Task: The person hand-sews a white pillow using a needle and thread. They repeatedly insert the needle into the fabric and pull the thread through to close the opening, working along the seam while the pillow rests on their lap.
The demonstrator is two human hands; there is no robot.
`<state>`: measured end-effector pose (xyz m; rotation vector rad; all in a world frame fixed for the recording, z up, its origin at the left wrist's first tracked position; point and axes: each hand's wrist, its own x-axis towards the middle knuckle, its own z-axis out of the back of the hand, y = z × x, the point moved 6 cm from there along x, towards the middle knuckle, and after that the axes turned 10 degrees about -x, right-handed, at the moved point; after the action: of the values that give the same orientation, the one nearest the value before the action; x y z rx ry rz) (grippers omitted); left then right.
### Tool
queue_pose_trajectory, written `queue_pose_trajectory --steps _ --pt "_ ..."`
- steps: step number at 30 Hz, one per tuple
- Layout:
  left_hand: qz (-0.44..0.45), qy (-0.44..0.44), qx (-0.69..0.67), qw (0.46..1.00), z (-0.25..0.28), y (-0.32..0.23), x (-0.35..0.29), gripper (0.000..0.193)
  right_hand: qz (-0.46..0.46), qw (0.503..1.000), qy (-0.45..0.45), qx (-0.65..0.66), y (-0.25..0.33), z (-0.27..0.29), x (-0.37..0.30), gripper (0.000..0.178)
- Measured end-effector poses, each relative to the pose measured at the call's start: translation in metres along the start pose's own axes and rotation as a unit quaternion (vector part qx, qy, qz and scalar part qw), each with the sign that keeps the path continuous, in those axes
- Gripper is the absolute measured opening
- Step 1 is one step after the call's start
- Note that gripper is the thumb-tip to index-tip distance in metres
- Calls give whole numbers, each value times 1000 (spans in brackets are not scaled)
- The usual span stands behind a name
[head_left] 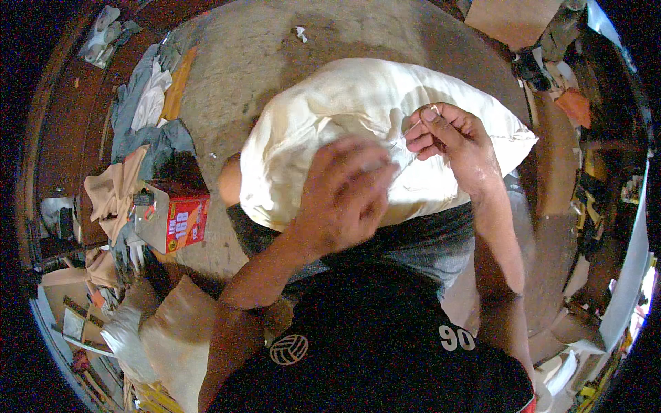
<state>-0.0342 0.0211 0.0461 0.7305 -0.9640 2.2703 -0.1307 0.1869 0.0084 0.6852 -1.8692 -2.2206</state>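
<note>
A plump cream-white cushion point(310, 103) lies across my lap, its right corner drawn out to a point. Over its right half, my right hand point(451, 141) pinches a thin white thread point(416, 126) between thumb and forefinger, with a small loop showing above the thumb tip. My left hand point(348, 196) hovers over the cushion's middle, and motion smears its fingers, so what they hold, if anything, is unclear. Between the two hands a fine line crosses the cloth, too small to name. Folds and a tucked seam show in the cloth beyond my left hand.
A red and white box point(186, 221) stands on the floor at the left, beside draped tan cloth point(117, 196) and grey garments point(162, 141). Brown paper-like sacks point(180, 320) lie at the lower left. Cardboard point(513, 20) sits at the far right, and a white scrap point(301, 34) lies on the floor ahead.
</note>
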Motion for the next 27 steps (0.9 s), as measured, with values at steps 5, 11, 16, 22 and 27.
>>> queue_pose_trajectory --steps 5,11,16,22,27 --pt "94 111 2 989 -13 -2 -22 30 -11 999 39 -2 0 -2 3 25" --pt "136 130 41 981 -14 6 -21 29 -30 989 91 -109 10 -8 -2 21" --pt "141 123 29 982 -11 8 -26 18 -13 983 109 -148 12 -14 -4 21" --pt "152 130 15 980 -10 8 -24 15 -7 986 114 -125 10 -15 -6 23" --pt "164 136 -3 977 -9 9 -26 12 -1 980 148 -129 9 -15 -5 29"
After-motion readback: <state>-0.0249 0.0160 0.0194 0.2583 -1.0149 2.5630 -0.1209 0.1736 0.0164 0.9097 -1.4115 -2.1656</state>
